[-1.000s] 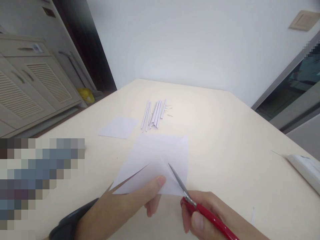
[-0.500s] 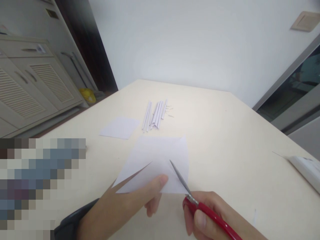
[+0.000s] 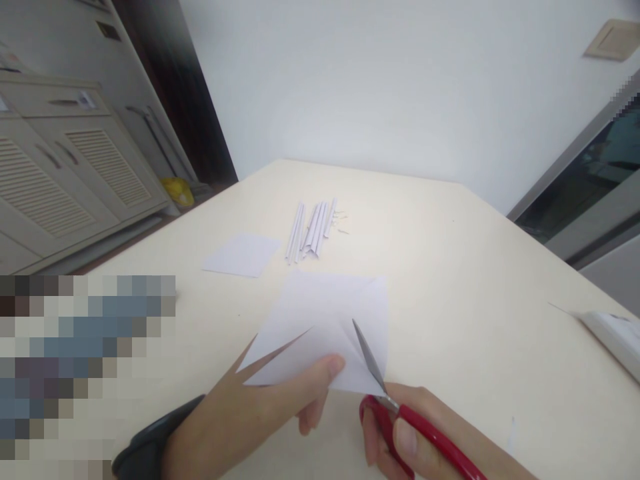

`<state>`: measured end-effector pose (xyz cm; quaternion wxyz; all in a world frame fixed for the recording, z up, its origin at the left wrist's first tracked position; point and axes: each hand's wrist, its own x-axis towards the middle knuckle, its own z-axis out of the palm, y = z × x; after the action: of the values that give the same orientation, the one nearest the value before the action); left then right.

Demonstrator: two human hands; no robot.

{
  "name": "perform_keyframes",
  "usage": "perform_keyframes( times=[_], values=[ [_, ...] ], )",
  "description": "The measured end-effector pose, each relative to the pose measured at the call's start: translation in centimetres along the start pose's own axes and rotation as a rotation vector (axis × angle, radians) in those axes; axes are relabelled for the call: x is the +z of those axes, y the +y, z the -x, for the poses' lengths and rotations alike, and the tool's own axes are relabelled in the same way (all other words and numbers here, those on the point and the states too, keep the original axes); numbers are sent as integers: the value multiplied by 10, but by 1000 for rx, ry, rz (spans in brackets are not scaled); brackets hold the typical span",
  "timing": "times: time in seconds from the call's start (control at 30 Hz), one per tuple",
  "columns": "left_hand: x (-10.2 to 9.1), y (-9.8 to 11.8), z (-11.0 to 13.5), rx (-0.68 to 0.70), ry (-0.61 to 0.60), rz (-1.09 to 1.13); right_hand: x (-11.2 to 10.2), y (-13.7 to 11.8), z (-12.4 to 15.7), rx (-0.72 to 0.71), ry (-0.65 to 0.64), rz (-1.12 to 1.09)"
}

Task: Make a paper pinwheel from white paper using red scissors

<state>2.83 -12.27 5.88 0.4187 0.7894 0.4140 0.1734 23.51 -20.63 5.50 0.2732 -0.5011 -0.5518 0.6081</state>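
Observation:
A white square sheet of paper (image 3: 330, 303) is pinched along its near edge by my left hand (image 3: 295, 390), thumb on top and the other fingers underneath. One slit runs inward from its near left corner, where the two flaps stand apart. My right hand (image 3: 415, 427) grips red-handled scissors (image 3: 373, 363) at the sheet's near right corner. Their blades are parted around the paper, the upper blade lying over it and pointing toward the middle. The lower blade is hidden beneath the sheet.
A second white sheet (image 3: 243, 255) lies flat at the left. Several rolled paper sticks (image 3: 313, 230) rest farther back, with thin scraps (image 3: 341, 223) beside them. A white object (image 3: 613, 340) sits at the table's right edge, and a small pale strip (image 3: 511, 433) lies near my right forearm.
My left hand and the paper have shifted slightly to the right. The scissors' handles have spread wider, and the blades now sit around the near right corner.

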Motion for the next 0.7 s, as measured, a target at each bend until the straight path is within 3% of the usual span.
perform_keyframes(
  times=[0.13, 0.7],
  values=[
    [2, -2, -1, 19, 20, 29, -1, 1, -3, 0, 5, 99],
    [1, -2, 0, -13, 1, 66, 2, 3, -2, 92, -15, 8]
  ],
)
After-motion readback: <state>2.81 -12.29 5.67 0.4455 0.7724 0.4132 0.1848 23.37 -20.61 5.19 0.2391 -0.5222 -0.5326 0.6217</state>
